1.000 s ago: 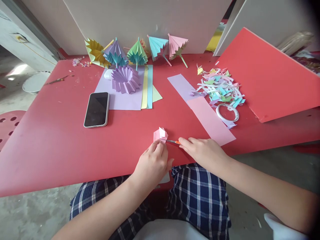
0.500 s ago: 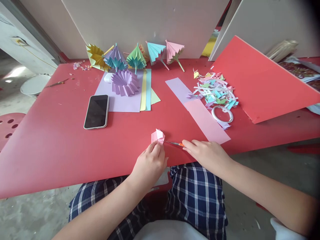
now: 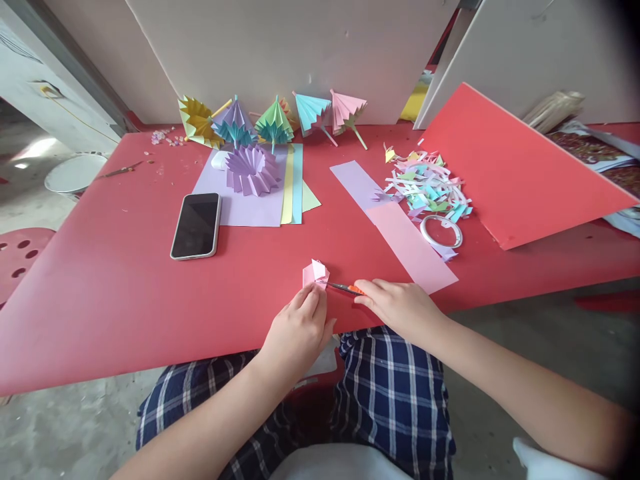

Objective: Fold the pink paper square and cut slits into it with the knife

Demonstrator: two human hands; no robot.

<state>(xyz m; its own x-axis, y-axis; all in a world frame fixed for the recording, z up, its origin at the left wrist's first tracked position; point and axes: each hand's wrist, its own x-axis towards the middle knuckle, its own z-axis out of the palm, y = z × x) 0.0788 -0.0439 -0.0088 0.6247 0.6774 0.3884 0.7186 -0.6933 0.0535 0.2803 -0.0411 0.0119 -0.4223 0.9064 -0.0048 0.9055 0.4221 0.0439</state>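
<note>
My left hand [image 3: 299, 324] is closed, its fingertips pinching the lower edge of a small folded piece of pink paper [image 3: 316, 272] near the table's front edge. My right hand [image 3: 400, 303] is closed round the orange handle of a pair of scissors [image 3: 345, 287]. The narrow metal blades point left and their tips reach the pink paper beside my left fingertips. Most of the handle is hidden by my right fingers. Beyond the right hand lies a flat pink paper strip [image 3: 413, 247], and a lilac strip [image 3: 356, 184] runs on from it.
Paper umbrellas [image 3: 275, 123] stand along the back. A pleated purple paper ring [image 3: 251, 170] rests on coloured sheets [image 3: 250, 215]. A phone [image 3: 197, 225] lies left. To the right are paper scraps [image 3: 425, 183], a white tape ring [image 3: 441, 231] and a slanted red board [image 3: 525, 173].
My right hand and the scissors have moved slightly left, towards the pink paper. My left hand keeps its pinch in nearly the same place. The view has shifted a little.
</note>
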